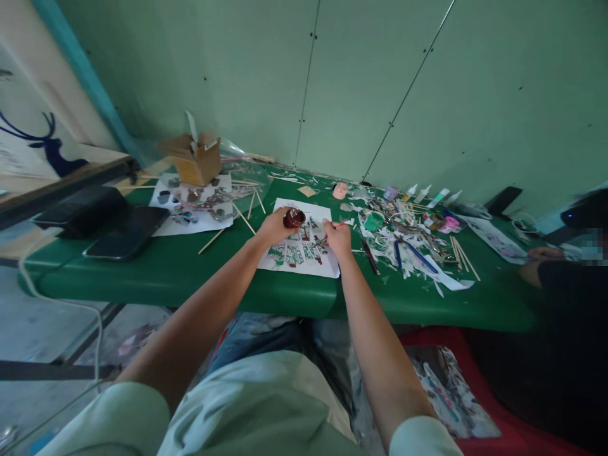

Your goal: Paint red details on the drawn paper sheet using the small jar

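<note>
Pale green wall panels (361,76) are rising behind a long green tabletop (156,269), their seams running upward. A cream wall (28,114) bearing a dark blue deer silhouette (50,149) is standing at the left. Grey floor (42,329) is showing below, in soft, even light.

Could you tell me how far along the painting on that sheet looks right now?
Done: green and some red areas already fill much of the sheet. In hand: the left hand holds a small pot of dark red paint, and the right hand holds a brush over it. Left: white patches remain unpainted.
</note>
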Tool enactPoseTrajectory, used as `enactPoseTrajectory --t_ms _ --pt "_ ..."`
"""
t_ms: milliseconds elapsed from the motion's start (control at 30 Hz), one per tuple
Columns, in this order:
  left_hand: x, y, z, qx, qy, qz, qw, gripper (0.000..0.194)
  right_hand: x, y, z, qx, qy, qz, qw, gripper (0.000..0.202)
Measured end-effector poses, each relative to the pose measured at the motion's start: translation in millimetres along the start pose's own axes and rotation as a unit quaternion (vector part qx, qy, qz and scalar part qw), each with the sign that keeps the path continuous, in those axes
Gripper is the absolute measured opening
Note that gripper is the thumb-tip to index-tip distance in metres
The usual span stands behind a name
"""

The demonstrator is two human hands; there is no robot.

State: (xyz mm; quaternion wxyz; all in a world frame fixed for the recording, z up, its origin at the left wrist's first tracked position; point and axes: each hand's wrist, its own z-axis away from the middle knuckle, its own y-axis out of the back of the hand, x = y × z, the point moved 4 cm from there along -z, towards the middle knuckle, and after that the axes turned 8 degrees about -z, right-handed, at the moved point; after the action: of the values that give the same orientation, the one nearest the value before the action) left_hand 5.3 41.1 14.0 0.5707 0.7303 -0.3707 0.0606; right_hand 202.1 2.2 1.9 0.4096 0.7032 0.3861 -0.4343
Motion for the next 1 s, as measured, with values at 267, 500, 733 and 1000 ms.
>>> enactPoseTrajectory --t_ms 267,500,733,1000 --pt "0.1 0.3 0.5 0.003 -0.001 0.003 1.0 0.062 0.1 -0.1 0.1 -0.001 -0.013 -0.013 1.0 0.042" --pt "0.4 0.2 0.3 -0.002 -0.001 -0.001 1.0 0.063 1.8 1.2 -1.3 0.003 0.002 0.014 1.0 0.044" --pt "-0.4 -0.5 0.0 0.0 0.002 0.001 1.0 0.063 1.9 0.8 -0.9 0.0 0.012 0.008 1.0 0.044" --pt "-0.1 0.1 0.8 0.0 0.002 0.005 1.0 0.063 0.7 0.7 -0.3 -0.004 0.013 0.018 1.0 0.044"
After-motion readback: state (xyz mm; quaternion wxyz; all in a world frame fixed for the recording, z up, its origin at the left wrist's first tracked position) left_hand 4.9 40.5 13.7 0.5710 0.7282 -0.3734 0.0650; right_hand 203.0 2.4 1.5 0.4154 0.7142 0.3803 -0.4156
